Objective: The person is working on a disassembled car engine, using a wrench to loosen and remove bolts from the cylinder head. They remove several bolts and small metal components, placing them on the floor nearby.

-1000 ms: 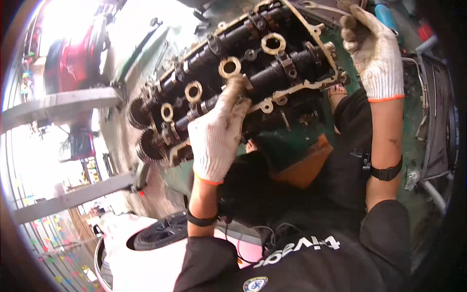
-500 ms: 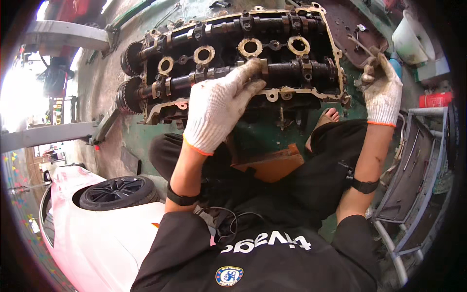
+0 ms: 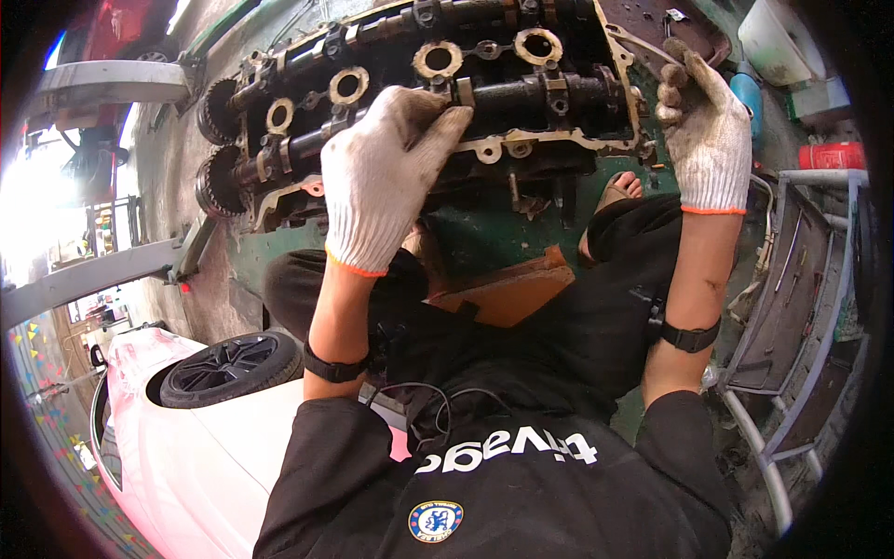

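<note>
My left hand (image 3: 386, 172) is at the nearer camshaft (image 3: 507, 98) in the cylinder head (image 3: 484, 70); my right hand (image 3: 710, 140) is beside the head's right end, a wrench (image 3: 643, 45) reaching from my fingers toward it. Sprockets (image 3: 222, 182) sit at its left end, a tray (image 3: 711, 39) behind its right, a car (image 3: 214, 447) nearer me, leftward.

The wrench (image 3: 643, 43) in the right hand (image 3: 710, 140) sits closer to the cylinder head (image 3: 507, 97) than half a second ago.

head: left fisheye | worn on head | faces down | near, above hands (image 3: 377, 177)
</note>
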Demonstrator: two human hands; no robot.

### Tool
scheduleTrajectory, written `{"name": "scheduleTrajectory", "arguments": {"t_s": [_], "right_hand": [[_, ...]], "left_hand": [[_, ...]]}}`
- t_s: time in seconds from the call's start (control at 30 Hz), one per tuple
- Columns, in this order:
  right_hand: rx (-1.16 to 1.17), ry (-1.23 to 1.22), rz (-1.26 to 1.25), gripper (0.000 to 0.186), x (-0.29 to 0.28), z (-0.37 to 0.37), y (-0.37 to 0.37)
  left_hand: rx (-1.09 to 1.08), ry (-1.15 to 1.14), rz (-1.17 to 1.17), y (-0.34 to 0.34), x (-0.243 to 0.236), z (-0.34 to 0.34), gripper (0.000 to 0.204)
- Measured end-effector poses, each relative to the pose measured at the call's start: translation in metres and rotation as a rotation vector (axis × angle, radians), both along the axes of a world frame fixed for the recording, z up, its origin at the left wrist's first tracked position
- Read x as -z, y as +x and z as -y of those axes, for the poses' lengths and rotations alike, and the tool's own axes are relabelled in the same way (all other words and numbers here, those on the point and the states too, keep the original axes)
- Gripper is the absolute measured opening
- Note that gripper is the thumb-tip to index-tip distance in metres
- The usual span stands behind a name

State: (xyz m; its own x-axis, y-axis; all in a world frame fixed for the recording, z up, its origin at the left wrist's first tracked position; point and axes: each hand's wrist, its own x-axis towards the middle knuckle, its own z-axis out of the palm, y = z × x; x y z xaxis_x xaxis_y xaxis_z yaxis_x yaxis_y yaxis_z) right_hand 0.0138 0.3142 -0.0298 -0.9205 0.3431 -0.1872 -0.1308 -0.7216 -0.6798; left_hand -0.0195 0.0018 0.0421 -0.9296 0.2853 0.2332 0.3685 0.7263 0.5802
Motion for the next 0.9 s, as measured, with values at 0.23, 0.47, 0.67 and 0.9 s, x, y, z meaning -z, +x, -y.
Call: {"name": "scheduleTrajectory", "arguments": {"t_s": [0.23,0.47,0.67,0.9], "right_hand": [[-0.094,-0.088,0.009,0.031,0.010,-0.015,-0.011],[-0.001,-0.013,-0.054,0.034,0.020,-0.036,-0.003],[-0.027,-0.082,-0.065,0.030,0.019,-0.038,0.012],[0.083,-0.003,-0.028,0.028,0.010,-0.048,0.033]], "left_hand": [[0.188,-0.140,-0.048,-0.005,0.000,0.009,0.028],[0.040,-0.062,-0.087,0.001,0.006,-0.006,0.025],[-0.070,-0.151,0.095,-0.003,-0.002,0.005,0.033],[0.114,-0.186,-0.114,0.004,-0.007,-0.001,0.021]]}}
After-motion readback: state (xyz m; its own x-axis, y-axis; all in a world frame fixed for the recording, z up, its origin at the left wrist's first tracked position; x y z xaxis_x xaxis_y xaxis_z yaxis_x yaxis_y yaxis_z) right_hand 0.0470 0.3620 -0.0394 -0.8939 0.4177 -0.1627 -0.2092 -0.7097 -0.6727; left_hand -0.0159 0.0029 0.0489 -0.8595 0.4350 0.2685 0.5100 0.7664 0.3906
